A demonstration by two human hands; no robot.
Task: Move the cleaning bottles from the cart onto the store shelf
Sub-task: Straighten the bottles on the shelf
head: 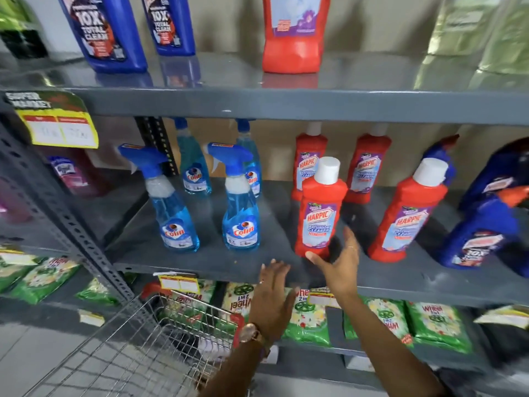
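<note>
Upright on the grey metal shelf (234, 262), a red Harpic bottle (320, 213) with white cap and purple label stands just beyond the right hand (339, 267); its fingers (350, 239) are spread, thumb tip at the bottle's base, gripping nothing. Left hand (273, 299), fingers loosely spread and empty, hovers at the shelf edge above the wire cart (137, 348). Blue spray bottles (240, 202) stand left of the fingers; more red bottles behind and right.
</note>
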